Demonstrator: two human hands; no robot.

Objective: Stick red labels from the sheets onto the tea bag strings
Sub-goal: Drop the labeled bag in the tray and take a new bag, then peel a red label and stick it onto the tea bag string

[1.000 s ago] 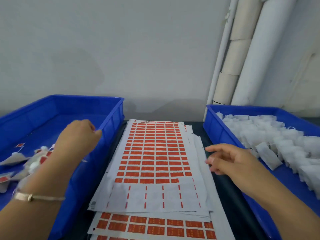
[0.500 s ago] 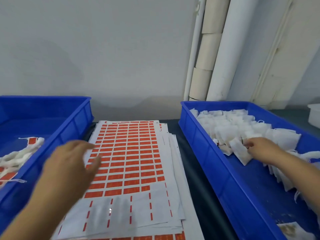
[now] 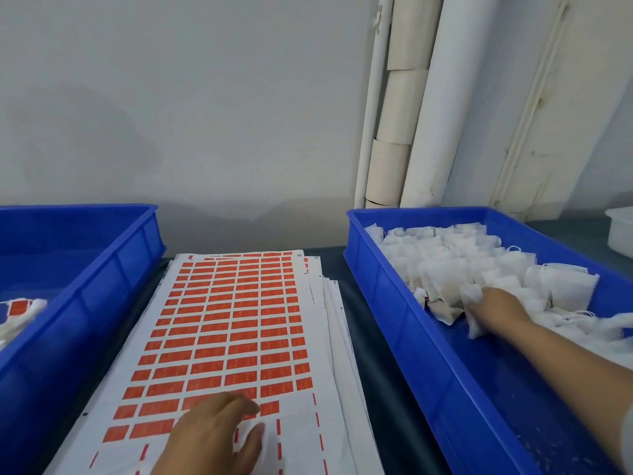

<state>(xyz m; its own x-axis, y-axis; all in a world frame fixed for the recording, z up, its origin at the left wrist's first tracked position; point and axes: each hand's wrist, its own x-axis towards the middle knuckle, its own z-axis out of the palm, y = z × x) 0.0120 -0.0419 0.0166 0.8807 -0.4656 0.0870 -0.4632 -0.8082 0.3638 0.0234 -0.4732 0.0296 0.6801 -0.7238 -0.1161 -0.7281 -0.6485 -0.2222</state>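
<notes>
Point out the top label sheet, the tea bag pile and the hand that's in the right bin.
top label sheet (image 3: 236,323): head view, on a red label mid-sheet.
tea bag pile (image 3: 445,258): head view, on a white bag mid-pile.
right hand (image 3: 493,308): head view, back of the hand.

dark worktop carries label sheet stack between left blue bin and right blue bin.

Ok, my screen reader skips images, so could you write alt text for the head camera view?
A person's left hand rests on a sheet of red labels while the right hand reaches into white tea bags piled in the right blue bin. A left blue bin holds a few labelled bags.
</notes>
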